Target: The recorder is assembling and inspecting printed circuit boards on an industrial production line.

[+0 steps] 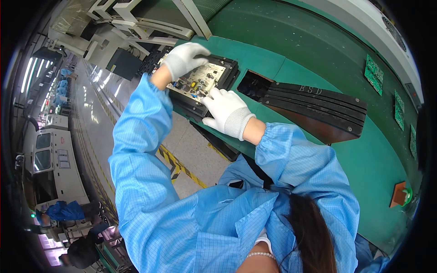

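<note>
Left hand (pixel 185 59), in a white knit glove, arches over the far-left part of a circuit board (pixel 213 73), thumb and fingers spread with a gap between them. Right hand (pixel 227 113), gloved alike with a ribbed cuff, lies at the board's near-right edge; its fingertips reach the parts there and its thumb stands apart, lower down. Fingertips are small in view, so I cannot tell whether the right one pinches a part.

Board: flat, cream, rectangular, dotted with small upright parts, among them a boxy yellow block (pixel 194 85). It sits in a black tray (pixel 231 69) with a thick, stepped rim, at the end of a smooth, matte green bench (pixel 259 59).

Right of the tray: a long black ridged cover (pixel 314 96), screws at its corners, brown smooth side below. Sleeves (pixel 143 123): blue, fine-gridded cloth, gathered at the wrists. Floor (pixel 182 136): grey, speckled, crossed by yellow-and-black striped tape (pixel 180 166).
</note>
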`<action>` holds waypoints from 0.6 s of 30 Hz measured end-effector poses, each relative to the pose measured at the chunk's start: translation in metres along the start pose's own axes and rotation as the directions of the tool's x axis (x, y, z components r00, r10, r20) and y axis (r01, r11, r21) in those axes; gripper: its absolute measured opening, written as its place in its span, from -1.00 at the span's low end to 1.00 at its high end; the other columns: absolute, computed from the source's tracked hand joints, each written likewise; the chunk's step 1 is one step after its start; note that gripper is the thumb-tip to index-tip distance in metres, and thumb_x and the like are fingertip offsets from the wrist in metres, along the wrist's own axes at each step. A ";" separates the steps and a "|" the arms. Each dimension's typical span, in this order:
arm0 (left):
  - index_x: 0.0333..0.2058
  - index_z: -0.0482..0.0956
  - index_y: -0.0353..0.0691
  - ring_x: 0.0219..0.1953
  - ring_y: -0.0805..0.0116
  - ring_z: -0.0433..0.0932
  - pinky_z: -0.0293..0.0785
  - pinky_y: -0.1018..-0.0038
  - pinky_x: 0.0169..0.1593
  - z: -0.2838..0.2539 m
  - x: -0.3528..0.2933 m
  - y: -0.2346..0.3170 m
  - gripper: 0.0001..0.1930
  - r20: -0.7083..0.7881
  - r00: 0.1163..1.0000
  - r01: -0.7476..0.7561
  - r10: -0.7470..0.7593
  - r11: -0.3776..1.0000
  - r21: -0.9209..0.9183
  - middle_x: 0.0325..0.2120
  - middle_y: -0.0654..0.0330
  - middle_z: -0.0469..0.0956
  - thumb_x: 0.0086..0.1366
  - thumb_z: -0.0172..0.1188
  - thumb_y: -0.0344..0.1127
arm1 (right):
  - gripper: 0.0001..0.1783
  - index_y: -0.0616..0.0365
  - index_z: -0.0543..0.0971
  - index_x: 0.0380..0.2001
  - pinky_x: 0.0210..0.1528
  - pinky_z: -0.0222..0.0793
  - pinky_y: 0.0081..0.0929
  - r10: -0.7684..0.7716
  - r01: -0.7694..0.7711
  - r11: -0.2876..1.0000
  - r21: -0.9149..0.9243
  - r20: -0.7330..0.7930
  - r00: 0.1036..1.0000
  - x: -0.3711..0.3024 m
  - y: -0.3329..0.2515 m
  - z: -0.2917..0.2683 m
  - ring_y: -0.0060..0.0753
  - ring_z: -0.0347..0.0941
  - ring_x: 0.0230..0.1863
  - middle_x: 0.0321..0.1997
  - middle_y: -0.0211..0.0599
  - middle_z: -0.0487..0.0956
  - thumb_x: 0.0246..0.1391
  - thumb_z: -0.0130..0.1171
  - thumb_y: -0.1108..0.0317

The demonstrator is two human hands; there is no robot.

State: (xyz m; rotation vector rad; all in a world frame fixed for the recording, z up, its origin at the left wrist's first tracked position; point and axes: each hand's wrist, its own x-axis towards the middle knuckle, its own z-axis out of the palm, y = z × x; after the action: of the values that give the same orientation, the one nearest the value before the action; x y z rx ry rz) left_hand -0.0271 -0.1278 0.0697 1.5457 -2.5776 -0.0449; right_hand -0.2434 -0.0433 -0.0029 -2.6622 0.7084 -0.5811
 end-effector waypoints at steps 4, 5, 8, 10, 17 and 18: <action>-0.26 0.66 -0.23 0.01 0.06 0.54 0.47 0.28 0.08 0.002 -0.054 -0.009 -0.80 -0.069 0.997 0.036 -0.042 0.996 -0.077 -0.06 0.05 0.61 0.13 0.35 -0.32 | -0.55 0.17 0.54 -0.21 -0.08 0.39 -0.24 -0.068 0.082 0.985 -0.153 0.095 0.993 -0.005 0.001 -0.028 -0.14 0.49 -0.15 -0.26 -0.20 0.54 0.01 0.27 0.02; -0.27 0.66 -0.22 0.02 0.06 0.54 0.46 0.27 0.10 0.004 -0.063 -0.007 -0.81 -0.078 0.995 0.059 -0.065 0.996 -0.071 -0.04 0.04 0.60 0.14 0.34 -0.32 | -0.57 0.17 0.54 -0.26 -0.09 0.39 -0.25 -0.063 0.087 0.978 -0.192 0.130 0.990 -0.006 0.004 -0.036 -0.15 0.49 -0.16 -0.29 -0.22 0.56 0.01 0.26 0.01; -0.25 0.64 -0.23 0.08 0.04 0.51 0.41 0.27 0.17 0.010 -0.089 -0.007 -0.81 -0.066 0.994 0.088 -0.091 0.995 -0.049 0.05 0.00 0.54 0.14 0.32 -0.35 | -0.56 0.16 0.54 -0.26 -0.10 0.39 -0.23 -0.105 0.116 0.978 -0.176 0.069 0.992 -0.013 0.006 -0.061 -0.13 0.50 -0.19 -0.31 -0.20 0.56 0.04 0.24 -0.03; -0.21 0.61 -0.23 0.12 0.03 0.48 0.37 0.26 0.21 0.014 -0.100 -0.005 -0.77 -0.063 0.992 0.098 -0.111 0.978 -0.185 0.09 -0.04 0.51 0.13 0.31 -0.37 | -0.55 0.14 0.54 -0.24 -0.11 0.40 -0.21 -0.170 0.162 0.976 -0.147 -0.042 0.985 -0.016 0.007 -0.072 -0.11 0.50 -0.22 -0.30 -0.18 0.55 0.06 0.23 -0.05; -0.25 0.51 -0.27 0.16 -0.07 0.44 0.33 0.23 0.24 0.028 -0.107 -0.005 -0.78 -0.101 0.986 0.121 -0.132 0.986 -0.113 0.16 -0.09 0.44 0.14 0.31 -0.36 | -0.55 0.20 0.59 -0.16 -0.03 0.41 -0.18 -0.034 0.025 0.991 -0.131 -0.061 0.998 -0.018 0.013 -0.123 -0.02 0.49 -0.17 -0.30 -0.11 0.57 0.08 0.23 0.02; -0.25 0.51 -0.27 0.16 -0.07 0.44 0.33 0.23 0.24 0.029 -0.106 -0.004 -0.78 -0.102 0.986 0.119 -0.131 0.986 -0.113 0.16 -0.09 0.44 0.14 0.31 -0.36 | -0.55 0.20 0.60 -0.16 -0.02 0.41 -0.18 -0.029 0.015 0.991 -0.131 -0.111 0.993 -0.020 0.016 -0.126 -0.01 0.49 -0.17 -0.30 -0.11 0.57 0.07 0.24 0.02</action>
State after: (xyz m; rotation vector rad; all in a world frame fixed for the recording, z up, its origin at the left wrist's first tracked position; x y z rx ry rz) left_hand 0.0216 -0.0373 0.0295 1.6213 -2.3529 -0.1061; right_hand -0.3239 -0.0712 0.0939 -2.7777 0.7739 -0.7201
